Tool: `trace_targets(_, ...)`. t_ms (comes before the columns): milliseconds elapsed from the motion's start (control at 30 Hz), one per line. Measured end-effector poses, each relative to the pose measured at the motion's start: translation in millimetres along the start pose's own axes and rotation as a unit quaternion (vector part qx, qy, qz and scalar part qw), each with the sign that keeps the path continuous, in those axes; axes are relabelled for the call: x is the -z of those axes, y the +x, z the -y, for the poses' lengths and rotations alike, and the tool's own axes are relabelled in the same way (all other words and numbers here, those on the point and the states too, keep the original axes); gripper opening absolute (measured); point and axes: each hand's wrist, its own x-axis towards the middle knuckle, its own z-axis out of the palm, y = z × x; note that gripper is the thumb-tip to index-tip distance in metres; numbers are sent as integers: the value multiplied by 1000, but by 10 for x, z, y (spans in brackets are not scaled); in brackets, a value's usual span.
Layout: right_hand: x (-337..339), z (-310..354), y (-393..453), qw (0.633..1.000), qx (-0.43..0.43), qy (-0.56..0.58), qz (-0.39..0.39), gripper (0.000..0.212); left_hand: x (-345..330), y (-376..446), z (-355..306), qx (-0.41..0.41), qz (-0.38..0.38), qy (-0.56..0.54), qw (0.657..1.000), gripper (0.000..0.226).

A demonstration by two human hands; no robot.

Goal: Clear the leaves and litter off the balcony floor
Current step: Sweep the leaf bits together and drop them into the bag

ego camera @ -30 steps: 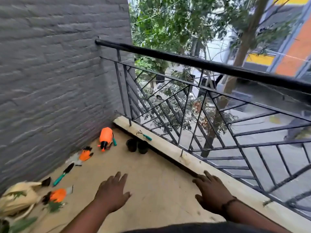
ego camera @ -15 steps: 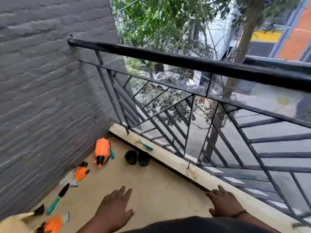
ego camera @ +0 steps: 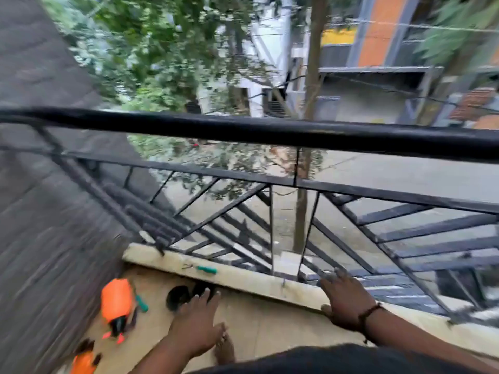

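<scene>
Both hands, left (ego camera: 198,323) and right (ego camera: 348,299), spread and grasping nothing: best turn toward seven o'clock, where the tools (ego camera: 116,300) lie, before sweeping the floor (ego camera: 270,319).

Obscured items, balcony, placed relative to the railing (ego camera: 270,133)

Wall (ego camera: 40,211) left of railing: motion-blurred. Orange glove (ego camera: 82,363) below: cut by bottom edge. Two black pots (ego camera: 178,296) under railing's ledge: partly hidden behind left hand (ego camera: 194,323). Both forearms: cut off.

A railing (ego camera: 270,136) runs across ahead, standing on a ledge (ego camera: 243,276) at the far edge of the balcony floor (ego camera: 270,327), with a wall (ego camera: 40,211) on the left. A small hand tool (ego camera: 206,270) lies on the ledge; two pots (ego camera: 178,296) sit on the floor just before it, a sprayer (ego camera: 116,300) to their left.
</scene>
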Motion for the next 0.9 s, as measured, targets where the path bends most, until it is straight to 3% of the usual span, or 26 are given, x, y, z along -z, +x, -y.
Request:
trace_targets(200,120,-72,-120,990,-141,27,15,58,696,906,-286,-185,-25,103,977,72)
trace_targets(467,45,421,-811,909,-385,159,15,57,1230,1603,-1136,-409,-28,253,876,75)
trace_targets(700,-469,1372,-1778,766,-581,268,59,57,900,1241,-1949,-574,-21,375,728,75)
trace_targets(900,-833,2341,-2256,634,-673,374,71,56,428,914,-1841,-615,-10,476,628,78)
